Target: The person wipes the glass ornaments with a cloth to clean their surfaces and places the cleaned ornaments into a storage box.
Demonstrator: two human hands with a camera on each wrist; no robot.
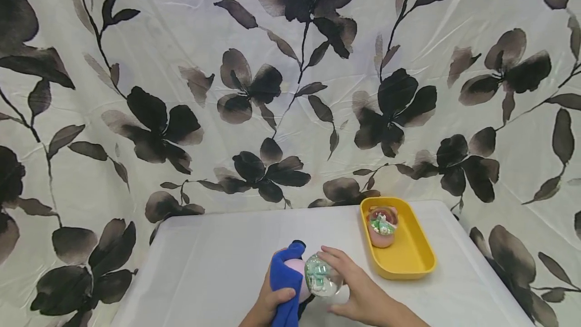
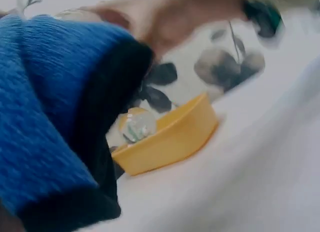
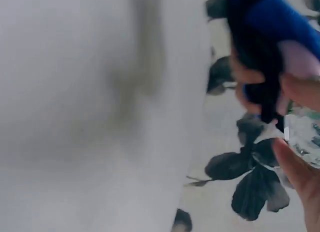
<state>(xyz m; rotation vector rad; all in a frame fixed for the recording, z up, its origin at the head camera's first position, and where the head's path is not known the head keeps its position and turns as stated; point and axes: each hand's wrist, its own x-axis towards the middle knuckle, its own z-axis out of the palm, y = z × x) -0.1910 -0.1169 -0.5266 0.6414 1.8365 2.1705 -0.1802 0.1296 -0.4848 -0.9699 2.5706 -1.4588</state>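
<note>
A snow globe (image 1: 323, 276) with a clear dome and a pink base is held on its side above the table. My left hand (image 1: 268, 299) grips a blue cloth (image 1: 287, 286) with dark edging, wrapped against the pink base. From the other side my right hand (image 1: 365, 291) holds the clear dome between fingers and thumb. Green and white bits show inside the dome. In the left wrist view the cloth (image 2: 55, 107) covers most of the globe. The right wrist view catches part of the dome (image 3: 302, 137) at its right edge.
A yellow tray (image 1: 417, 259) stands on the white-covered table (image 1: 209, 261) at the back right. Inside it, toward its far end, lies a second snow globe (image 1: 382, 223) with a pinkish base. A floral curtain (image 1: 290, 90) hangs behind the table.
</note>
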